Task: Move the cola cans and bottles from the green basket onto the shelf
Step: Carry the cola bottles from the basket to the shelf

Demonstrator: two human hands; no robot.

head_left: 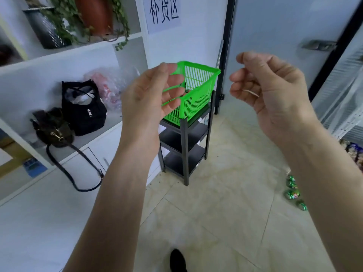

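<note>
A green slatted basket [198, 89] stands on top of a small black three-tier rack [185, 146] against the wall. Its contents are mostly hidden; only a dark reddish glimpse shows behind my fingers. My left hand [151, 95] is raised in front of the basket's left side, fingers loosely curved and holding nothing. My right hand [269, 91] hovers to the right of the basket, fingers loosely curled, also empty. Both hands are in the air, short of the basket.
A white wall unit on the left holds two dark bags [82, 107], a plastic bag [110, 85] and potted plants [92, 18]. Several green cans [293, 190] lie on the tiled floor at right, below a glass-fronted cabinet [341, 91]. A dark-framed door [275, 36] stands behind the rack.
</note>
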